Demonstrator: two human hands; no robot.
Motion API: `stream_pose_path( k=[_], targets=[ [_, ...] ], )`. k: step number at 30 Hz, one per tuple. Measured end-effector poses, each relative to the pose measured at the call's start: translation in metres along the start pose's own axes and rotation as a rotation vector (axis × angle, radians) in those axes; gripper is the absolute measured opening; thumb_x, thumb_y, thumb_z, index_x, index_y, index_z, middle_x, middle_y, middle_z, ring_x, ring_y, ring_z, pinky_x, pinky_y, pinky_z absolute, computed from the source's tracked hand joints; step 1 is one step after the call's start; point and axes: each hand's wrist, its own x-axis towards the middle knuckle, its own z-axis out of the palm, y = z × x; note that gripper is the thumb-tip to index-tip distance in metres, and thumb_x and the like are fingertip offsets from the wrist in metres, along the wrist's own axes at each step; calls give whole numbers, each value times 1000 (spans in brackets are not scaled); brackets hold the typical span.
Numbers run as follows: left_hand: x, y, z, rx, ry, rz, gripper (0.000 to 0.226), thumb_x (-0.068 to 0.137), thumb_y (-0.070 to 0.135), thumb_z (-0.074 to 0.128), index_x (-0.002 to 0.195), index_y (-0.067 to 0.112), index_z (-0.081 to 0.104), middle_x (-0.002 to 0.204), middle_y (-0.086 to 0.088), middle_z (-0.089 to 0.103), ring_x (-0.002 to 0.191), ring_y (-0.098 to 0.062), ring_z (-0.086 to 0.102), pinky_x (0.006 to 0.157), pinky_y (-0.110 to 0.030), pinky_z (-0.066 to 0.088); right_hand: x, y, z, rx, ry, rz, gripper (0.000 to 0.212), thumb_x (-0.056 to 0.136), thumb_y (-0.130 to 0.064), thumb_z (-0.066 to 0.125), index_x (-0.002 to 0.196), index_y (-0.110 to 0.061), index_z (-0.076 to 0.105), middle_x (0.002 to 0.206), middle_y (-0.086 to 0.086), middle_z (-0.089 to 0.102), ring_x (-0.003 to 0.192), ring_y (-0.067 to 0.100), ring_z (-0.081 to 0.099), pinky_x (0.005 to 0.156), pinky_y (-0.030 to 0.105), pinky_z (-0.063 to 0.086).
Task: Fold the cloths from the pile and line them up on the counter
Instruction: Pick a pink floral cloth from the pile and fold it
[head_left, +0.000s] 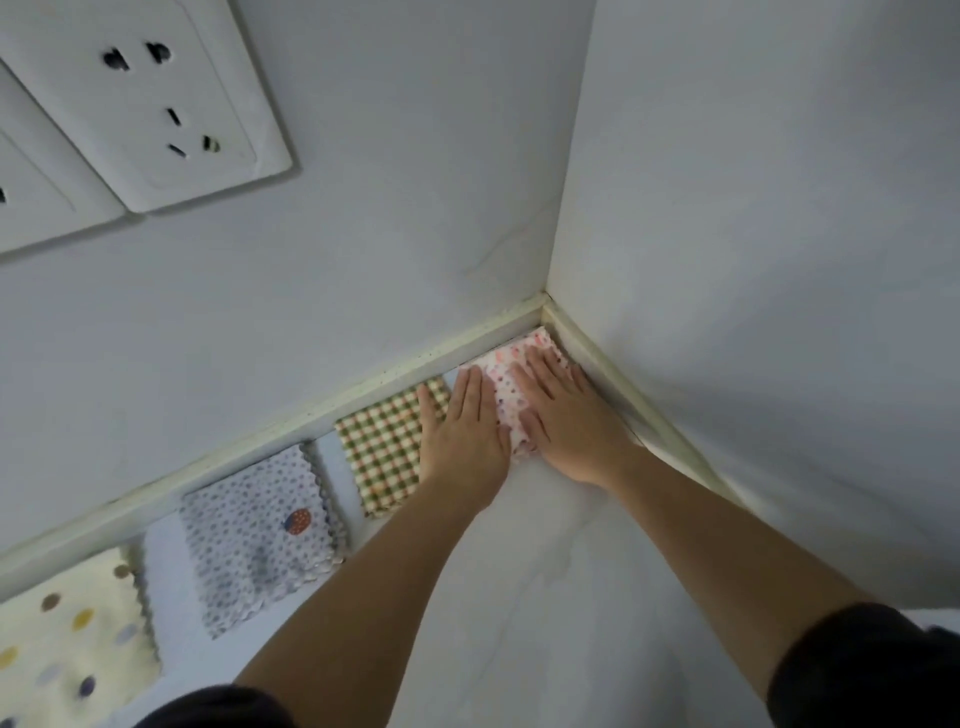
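Left hand (465, 431) and right hand (566, 415) flat, fingers straight, pressing pink-dotted cloth (505, 397) beneath them; checked cloth (382, 449) touching left thumb; grey dotted cloth (257, 540), cream spotted cloth (67, 629) farther left

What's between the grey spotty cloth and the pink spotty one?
The green checked cloth lies between them, partly under the left hand; the head view shows it.

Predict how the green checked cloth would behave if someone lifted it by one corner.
Probably floppy: the green checked cloth is folded fabric lying flat on the counter, so it would likely droop and unfold. Likely light, since it looks thin.
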Motion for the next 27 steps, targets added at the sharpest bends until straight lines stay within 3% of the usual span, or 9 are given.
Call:
stream_pose_path(
  k=[3, 5, 9, 13, 16, 23, 27],
  targets=[
    [2, 0, -7, -1, -62, -14, 58, 101, 36, 4, 149, 9, -12, 158, -6, -16, 145, -18, -19, 113, -58, -10, 1, -3, -5, -39, -43, 18, 74, 83, -49, -13, 153, -28, 0, 160, 7, -12, 148, 24, -10, 118, 38, -3],
    [-7, -1, -13, -48, -90, -21, 58, 101, 36, 6, 149, 8, -11, 158, -7, -17, 144, -19, -19, 113, -59, -9, 2, -5, -12, -75, -113, 61, 59, 96, -47, 3, 153, -29, -1, 159, 10, -14, 147, 26, -11, 118, 40, -3],
    [-69, -16, -33, -190, 56, -30, 60, 102, 32, 19, 150, 7, -6, 158, -6, -16, 144, -20, -19, 117, -52, -5, -16, -30, -31, -53, -51, 171, 56, 101, -33, 31, 153, -28, 10, 159, 17, -5, 147, 33, -2, 117, 44, 4],
    [-160, -44, -33, -411, 200, -44, 55, 99, 24, 35, 150, 13, 16, 160, -5, 1, 147, -19, -8, 119, -45, 0, -66, -100, -35, 210, 12, 224, 66, 96, -15, 42, 153, -21, 9, 160, 15, 3, 147, 33, 1, 117, 46, 7],
    [-239, -67, -17, -557, 276, -101, 52, 95, 19, 44, 144, 13, 30, 157, -5, 16, 146, -20, 9, 119, -42, 13, -113, -175, -37, 413, 83, 229, 62, 95, -12, 46, 151, -15, 19, 159, 11, 12, 147, 31, 6, 117, 48, 12],
    [-449, -122, 23, -809, 429, -324, 49, 93, 12, 49, 140, 16, 38, 152, 0, 28, 141, -14, 26, 109, -32, 34, -235, -364, -46, 653, 17, -54, 56, 95, -6, 45, 148, -21, 30, 158, 7, 20, 147, 24, 11, 118, 37, 17],
    [-572, -162, 41, -841, 535, -395, 45, 93, 11, 50, 137, 18, 41, 145, 4, 36, 134, -7, 33, 104, -17, 27, -301, -465, -56, 669, -16, -237, 54, 97, -7, 43, 147, -22, 31, 157, 3, 22, 147, 17, 13, 116, 29, 17]
  ],
)
